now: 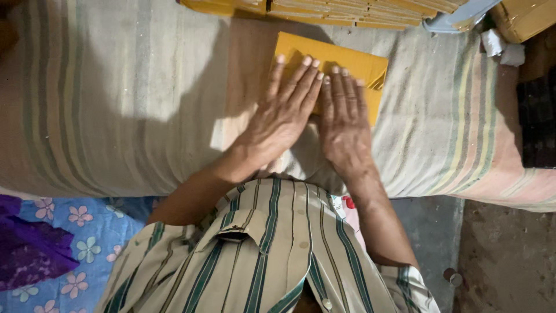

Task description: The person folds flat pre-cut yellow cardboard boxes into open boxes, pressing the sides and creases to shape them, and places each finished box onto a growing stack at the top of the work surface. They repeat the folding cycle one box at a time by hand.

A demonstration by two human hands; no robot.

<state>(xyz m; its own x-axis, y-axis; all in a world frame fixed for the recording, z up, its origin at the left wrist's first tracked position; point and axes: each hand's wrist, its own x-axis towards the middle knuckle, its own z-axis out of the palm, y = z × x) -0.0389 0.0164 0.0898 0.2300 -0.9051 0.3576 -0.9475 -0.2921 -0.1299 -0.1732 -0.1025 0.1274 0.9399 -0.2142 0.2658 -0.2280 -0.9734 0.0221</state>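
Left hand [278, 119] & right hand [345, 119] flat, fingers spread, gripping nothing, pressing yellow envelope [347, 66].

Matt yellow paper envelope [339, 64] (creased at its right edge) on coarse striped woven cloth [127, 98]. Similar matt paper stack [347, 11] far. Rough bare floor [509, 255] near right.

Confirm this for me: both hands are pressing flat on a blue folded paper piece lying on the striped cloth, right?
Not quite. The folded paper piece is yellow-orange, not blue. The head view shows the left hand and right hand both pressing flat on it, on the striped cloth.
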